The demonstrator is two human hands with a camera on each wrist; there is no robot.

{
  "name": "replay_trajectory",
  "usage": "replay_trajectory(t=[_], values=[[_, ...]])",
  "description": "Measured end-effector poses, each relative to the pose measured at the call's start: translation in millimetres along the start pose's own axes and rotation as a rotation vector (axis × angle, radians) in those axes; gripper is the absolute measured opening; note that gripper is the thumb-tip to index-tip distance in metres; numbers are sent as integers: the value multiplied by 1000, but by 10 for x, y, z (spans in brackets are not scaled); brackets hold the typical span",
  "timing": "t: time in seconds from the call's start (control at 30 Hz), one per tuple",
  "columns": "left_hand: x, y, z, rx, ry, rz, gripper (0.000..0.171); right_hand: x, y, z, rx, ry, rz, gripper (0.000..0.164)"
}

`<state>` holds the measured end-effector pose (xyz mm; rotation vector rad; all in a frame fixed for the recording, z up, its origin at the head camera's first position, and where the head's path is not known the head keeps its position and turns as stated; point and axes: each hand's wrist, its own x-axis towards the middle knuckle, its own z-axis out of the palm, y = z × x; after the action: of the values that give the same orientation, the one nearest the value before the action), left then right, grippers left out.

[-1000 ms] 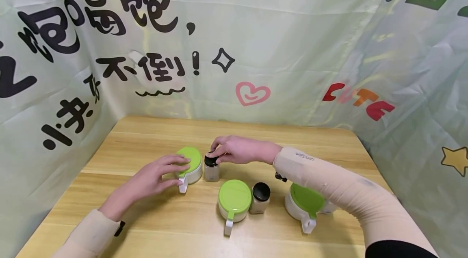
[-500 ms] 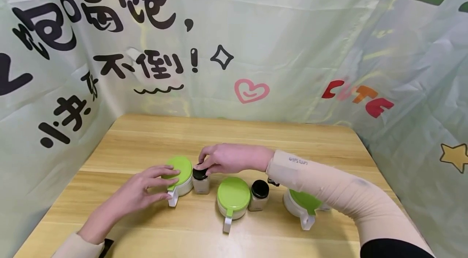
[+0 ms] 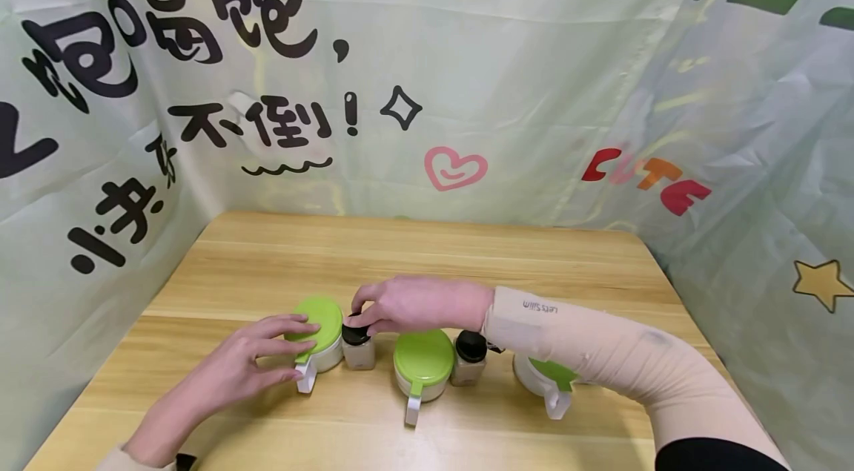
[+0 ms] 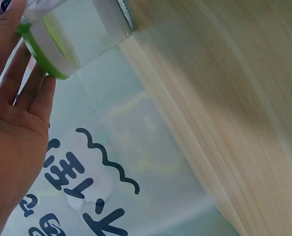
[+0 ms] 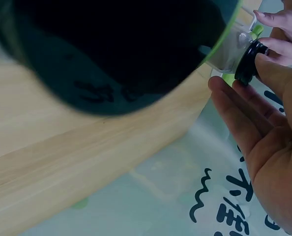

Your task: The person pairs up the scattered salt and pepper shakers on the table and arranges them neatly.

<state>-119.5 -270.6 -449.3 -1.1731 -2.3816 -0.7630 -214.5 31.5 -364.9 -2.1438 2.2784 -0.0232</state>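
Note:
On the left side of the table, my left hand (image 3: 250,360) holds a white seasoning jar (image 3: 328,360) with a green lid (image 3: 325,319) and a white handle. Its fingers lie over the lid and the thumb is at the handle; in the left wrist view the fingers (image 4: 30,83) reach along the lid's edge. Right beside this jar stands a small clear square shaker bottle (image 3: 360,357) with a black cap. My right hand (image 3: 414,305) reaches across from the right and pinches the black cap (image 5: 249,63) between thumb and fingers. Both containers are upright.
A second green-lidded jar (image 3: 423,360) and black-capped bottle (image 3: 470,360) stand side by side mid-table. Further right, a third jar (image 3: 534,380) is partly hidden by my right forearm. Printed cloth (image 3: 534,85) walls the wooden table (image 3: 280,256) at the back and sides.
Both hands have moved toward me and to the left, bringing the left jar and its bottle along. These now line up roughly with the middle pair, which keeps its place.

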Motion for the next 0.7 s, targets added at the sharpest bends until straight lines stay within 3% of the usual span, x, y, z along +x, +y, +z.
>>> replay_trajectory(t=[0.37, 0.7], values=[[-54, 36, -43, -20, -9, -56, 49, 58, -155, -11, -95, -62, 80, 33], [-86, 71, -60, -25, -9, -33, 50, 48, -196, 2, -124, -58, 64, 36]])
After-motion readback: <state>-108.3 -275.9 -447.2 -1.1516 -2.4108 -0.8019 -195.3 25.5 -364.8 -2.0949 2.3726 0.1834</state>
